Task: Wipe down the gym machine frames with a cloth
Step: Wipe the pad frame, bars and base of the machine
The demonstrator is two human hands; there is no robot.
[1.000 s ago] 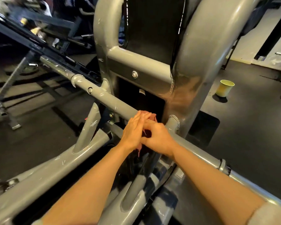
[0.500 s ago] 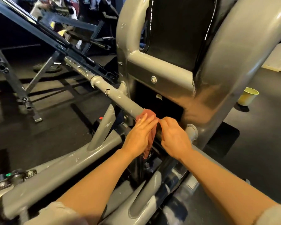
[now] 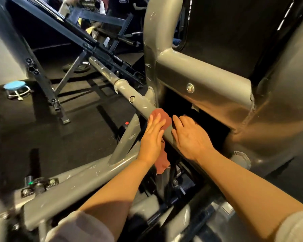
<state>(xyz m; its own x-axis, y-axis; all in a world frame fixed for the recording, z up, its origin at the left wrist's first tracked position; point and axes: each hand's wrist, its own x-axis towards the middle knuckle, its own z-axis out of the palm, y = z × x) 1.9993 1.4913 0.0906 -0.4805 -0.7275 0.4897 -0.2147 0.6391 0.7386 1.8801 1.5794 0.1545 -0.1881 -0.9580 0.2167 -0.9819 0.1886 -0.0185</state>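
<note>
1. Cloth (image 3: pixel 160 117): reddish-brown rag draped over your grey diagonal frame tube (image 3: pixel 138 100), which runs from 11 o'clock down to 5 o'clock. One end bunches on top of the tube; the other end hangs below it at 6 o'clock of your left hand.
2. Left hand (image 3: pixel 152 138): your fingers lie straight and together, flat against the cloth on the near side of the tube, fingertips pointing to 12 o'clock. Forearm bare, sleeve pushed up to the elbow.
3. Right hand (image 3: pixel 191 137): your palm faces down over the tube, at 3 o'clock of the cloth. Fingers loosely extended, tips reaching into the dark gap beyond the tube; whether they pinch the cloth edge you cannot tell.
4. Machine upright (image 3: pixel 150 49): grey, scuffed, at 12 o'clock of your hands.
5. Blue-topped stool (image 3: pixel 15 86): on the dark floor at 9 o'clock, well apart.
</note>
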